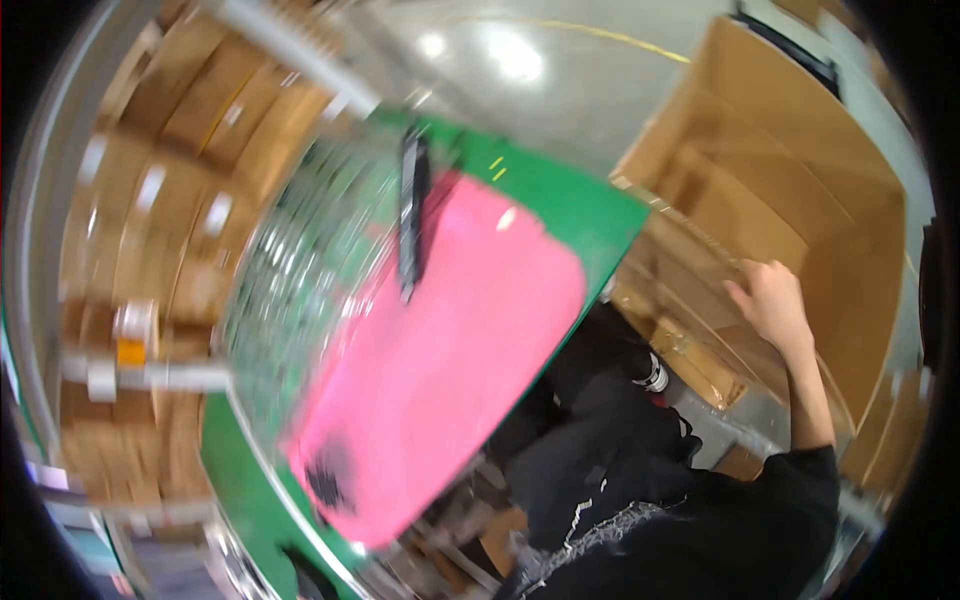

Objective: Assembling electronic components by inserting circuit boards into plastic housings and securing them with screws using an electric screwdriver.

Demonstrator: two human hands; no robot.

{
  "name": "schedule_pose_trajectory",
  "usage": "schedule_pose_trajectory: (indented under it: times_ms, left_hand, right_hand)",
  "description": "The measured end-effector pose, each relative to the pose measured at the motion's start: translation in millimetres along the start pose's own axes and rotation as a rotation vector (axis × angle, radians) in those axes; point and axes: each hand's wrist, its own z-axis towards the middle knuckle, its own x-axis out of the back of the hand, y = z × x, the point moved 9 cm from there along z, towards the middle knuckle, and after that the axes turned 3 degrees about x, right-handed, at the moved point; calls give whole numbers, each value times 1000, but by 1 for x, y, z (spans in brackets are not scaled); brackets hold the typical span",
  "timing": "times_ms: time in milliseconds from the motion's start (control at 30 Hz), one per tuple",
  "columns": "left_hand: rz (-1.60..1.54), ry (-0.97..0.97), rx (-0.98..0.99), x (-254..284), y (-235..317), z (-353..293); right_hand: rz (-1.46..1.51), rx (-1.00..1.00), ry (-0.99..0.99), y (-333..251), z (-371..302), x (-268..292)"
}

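Observation:
My right hand (776, 303) is at the near rim of a large, open cardboard box (850, 180) on the right. Its thumb is on the outer side of the box wall and its bent fingers are at the edge. A bright pink hard shell, looking like a suitcase (450, 340), lies on a green-topped table (590, 215) in front of me. A dark round part, perhaps a wheel, shows at its lower left corner. A long black object (411, 215) rests across its far left edge; blur hides its kind. My left hand is out of the picture.
Crumpled clear plastic film (300, 260) covers the table's left part. Stacked cardboard cartons (150, 210) fill a metal-framed rack at the left. Below the big box's near wall lies another brown carton (695, 365). Grey floor (560, 85) with a yellow line stretches beyond.

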Motion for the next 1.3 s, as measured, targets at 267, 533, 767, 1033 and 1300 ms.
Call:
schedule_pose_trajectory:
  times_ms: [267,533,767,1033,1300]
  left_hand:
    - [-544,-203,75,-118,378,226]
    - [-1306,-706,-377,-171,653,292]
    - [-1435,-1284,-248,-150,784,224]
    - [-1224,-1115,-567,-75,896,193]
    - [-1018,-997,-583,-159,925,214]
  right_hand:
    - [127,-173,-168,9,10,-9]
    - [200,-186,-161,-4,-10,-21]
    - [326,-259,-216,-4,-18,-28]
    - [259,-555,-139,37,-70,-25]
    - [66,-855,49,78,-136,-18]
